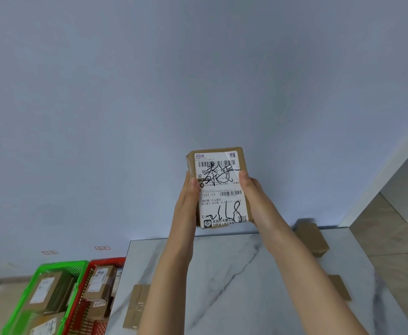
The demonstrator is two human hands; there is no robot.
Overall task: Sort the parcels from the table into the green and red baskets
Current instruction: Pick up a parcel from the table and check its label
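I hold a brown cardboard parcel [222,189] up in front of the wall, its white shipping label with black handwriting facing me. My left hand [188,199] grips its left edge and my right hand [252,194] grips its right edge, thumbs on the label. Down at the lower left stand the green basket [38,281] and, right beside it, the red basket [87,281], each with several brown parcels inside. More parcels lie on the white marble table [234,274]: one [135,305] at its left edge, one [311,238] at the far right, one [338,286] on the right.
A pale blue wall fills the upper view. Two small red labels [102,248] sit on the wall above the baskets. A tiled floor and a white door frame [391,170] lie to the right of the table.
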